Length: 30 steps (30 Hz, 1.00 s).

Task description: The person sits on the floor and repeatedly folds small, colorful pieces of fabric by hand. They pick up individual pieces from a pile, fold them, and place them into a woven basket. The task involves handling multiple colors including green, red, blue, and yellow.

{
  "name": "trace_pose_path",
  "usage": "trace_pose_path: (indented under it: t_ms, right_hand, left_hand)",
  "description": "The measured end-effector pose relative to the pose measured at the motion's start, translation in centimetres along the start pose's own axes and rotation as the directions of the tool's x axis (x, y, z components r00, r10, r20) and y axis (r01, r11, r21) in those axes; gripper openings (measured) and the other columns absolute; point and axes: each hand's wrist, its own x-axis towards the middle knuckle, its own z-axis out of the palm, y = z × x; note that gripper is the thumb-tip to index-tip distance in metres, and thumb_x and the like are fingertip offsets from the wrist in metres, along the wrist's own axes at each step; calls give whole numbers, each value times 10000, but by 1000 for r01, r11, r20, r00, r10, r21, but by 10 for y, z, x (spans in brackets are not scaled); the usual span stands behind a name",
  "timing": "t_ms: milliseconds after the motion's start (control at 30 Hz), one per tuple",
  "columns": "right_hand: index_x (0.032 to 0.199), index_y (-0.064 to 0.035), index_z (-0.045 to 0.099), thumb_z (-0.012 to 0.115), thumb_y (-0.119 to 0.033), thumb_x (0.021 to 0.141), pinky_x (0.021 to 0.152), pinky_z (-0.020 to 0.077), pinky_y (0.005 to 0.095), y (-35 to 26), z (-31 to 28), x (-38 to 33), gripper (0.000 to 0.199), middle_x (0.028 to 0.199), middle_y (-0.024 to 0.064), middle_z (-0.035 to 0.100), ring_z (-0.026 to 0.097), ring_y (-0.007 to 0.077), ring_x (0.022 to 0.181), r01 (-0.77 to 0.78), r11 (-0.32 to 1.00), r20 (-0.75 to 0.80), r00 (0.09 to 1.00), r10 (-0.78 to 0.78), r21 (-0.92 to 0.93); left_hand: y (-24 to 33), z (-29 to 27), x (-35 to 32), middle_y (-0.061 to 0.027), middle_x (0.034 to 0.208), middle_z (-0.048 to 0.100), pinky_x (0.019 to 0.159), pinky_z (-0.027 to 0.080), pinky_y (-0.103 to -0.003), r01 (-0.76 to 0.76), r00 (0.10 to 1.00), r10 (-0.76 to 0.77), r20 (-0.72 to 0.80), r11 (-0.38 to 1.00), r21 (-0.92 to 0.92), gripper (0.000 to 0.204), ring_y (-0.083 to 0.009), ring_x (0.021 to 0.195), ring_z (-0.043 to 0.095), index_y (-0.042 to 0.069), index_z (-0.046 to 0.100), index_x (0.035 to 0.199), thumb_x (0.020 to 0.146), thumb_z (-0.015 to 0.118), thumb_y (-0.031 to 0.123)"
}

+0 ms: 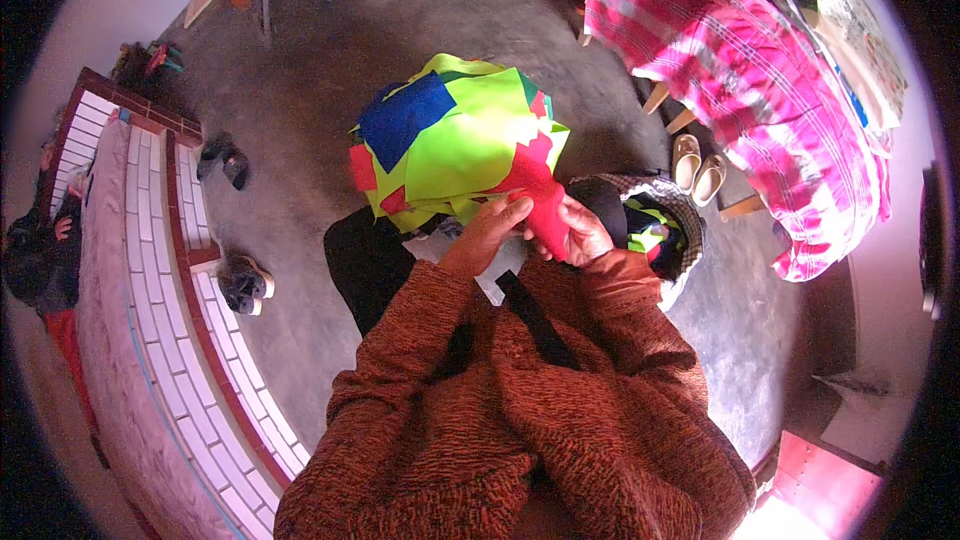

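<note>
Both hands meet at a piece of red cloth in front of my body. My right hand is closed around its right side and lower end. On the other side, my left hand pinches its edge with the thumb. Just beyond lies a heap of flat cloth pieces, mostly a bright yellow-green cloth, with a dark blue piece and smaller red pieces on it. What supports the heap is hidden. A black strip hangs against my brown sweater below my hands.
Beside my right leg stands a bag with a checked rim, holding dark and yellow-green scraps. Pale shoes stand by a seat with a pink plaid cover. A white-tiled brick ledge runs along the left, with dark shoes beside it.
</note>
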Motion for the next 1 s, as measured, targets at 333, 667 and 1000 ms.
trace_pose_path:
  t_ms: [333, 667, 1000]
  right_hand:
    - [1215, -32, 430, 541, -328, 882, 591, 528, 307, 10, -16, 2, 460, 1072, 116, 588, 623, 196, 795, 91, 996, -25, 996, -91, 7]
    - [1120, -57, 524, 529, -161, 899, 929, 426, 344, 13, -16, 7, 244, 1104, 70, 591, 565, 188, 1015, 233, 960, -199, 959, -200, 157]
    - [1143, -44, 529, 555, -130, 880, 888, 459, 365, 9, -15, 10, 278, 1093, 79, 600, 573, 199, 1001, 431, 901, -251, 879, -404, 57]
  left_hand:
    - [13, 11, -2, -43, 981, 578, 781, 426, -266, -171, 975, 160, -152, 984, -57, 77, -115, 840, 531, 56, 524, 887, 875, 542, 130]
    - [6, 6, -1, 26, 876, 540, 747, 409, -223, -137, 901, 231, -368, 955, 265, 124, -64, 787, 495, 88, 531, 927, 835, 610, 115]
    - [17, 1, -7, -117, 1058, 585, 858, 455, -318, 21, 960, 54, -276, 965, 260, 600, -206, 949, 573, 50, 432, 1234, 687, 675, 9]
